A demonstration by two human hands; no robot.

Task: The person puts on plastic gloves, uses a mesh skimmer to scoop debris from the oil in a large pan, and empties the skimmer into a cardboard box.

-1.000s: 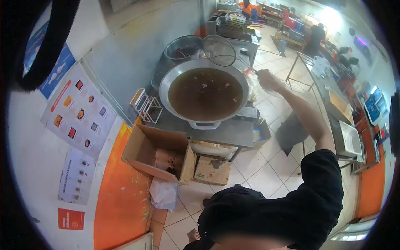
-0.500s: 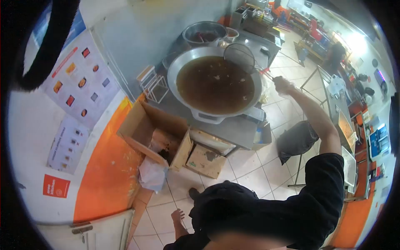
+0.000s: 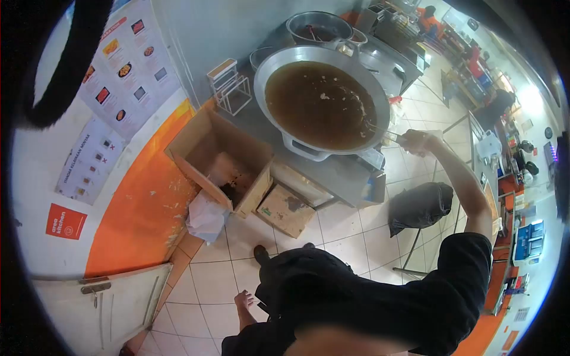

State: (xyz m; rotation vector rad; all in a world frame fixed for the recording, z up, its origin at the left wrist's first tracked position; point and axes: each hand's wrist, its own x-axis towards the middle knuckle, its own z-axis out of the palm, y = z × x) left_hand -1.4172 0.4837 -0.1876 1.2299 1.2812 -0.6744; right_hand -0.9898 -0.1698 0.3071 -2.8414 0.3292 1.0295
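A wide metal wok [image 3: 301, 151] of brown liquid stands on a metal table [image 3: 338, 181], with pale bits floating in the liquid. My right hand [image 3: 417, 142], in what looks like a clear glove, is closed round the handle of a wire strainer [image 3: 385, 132] at the wok's right rim. The strainer's round mesh is down in the liquid and hardly shows. My left hand [image 3: 243, 299] hangs low over the tiled floor, holding nothing, its fingers slightly apart.
An open cardboard box [image 3: 208, 160] and a flatter box [image 3: 286, 210] lie before the table. Behind the wok is a metal basin [image 3: 319, 28]. A black bag [image 3: 420, 207] sits on the floor at right. A small white rack [image 3: 231, 92] stands by the wall. People are farther back.
The strainer has gone from above the wok down into the liquid, and my right hand has lowered with it. The view has shifted, and more of my left hand shows than at first.
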